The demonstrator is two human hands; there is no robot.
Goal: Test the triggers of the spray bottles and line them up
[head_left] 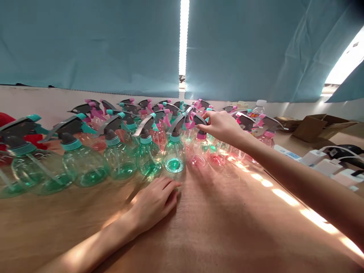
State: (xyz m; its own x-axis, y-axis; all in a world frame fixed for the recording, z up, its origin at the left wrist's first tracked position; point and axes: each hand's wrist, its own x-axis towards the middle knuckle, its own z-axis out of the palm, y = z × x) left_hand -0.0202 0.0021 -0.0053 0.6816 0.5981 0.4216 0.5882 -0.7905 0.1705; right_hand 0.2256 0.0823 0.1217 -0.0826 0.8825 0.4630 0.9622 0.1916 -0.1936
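My right hand (220, 124) is closed with thumb and fingers on the dark grey spray head of a pink spray bottle (198, 153), which stands upright on the wooden table (227, 227). Part of that head is hidden by the fingers. Just left of it stands a green spray bottle (174, 157) with a turquoise collar. My left hand (156, 201) lies palm down on the table in front of the green bottles, holding nothing, its fingers loosely extended. Another green spray bottle (147, 157) stands just beyond its fingers.
More green spray bottles (85, 167) line the left side, with pink ones (99, 142) behind. At right lie white plugs and cables (327, 165) and an open cardboard box (318, 127). A clear bottle with a white cap (259, 108) stands at the back before a blue curtain (113, 49).
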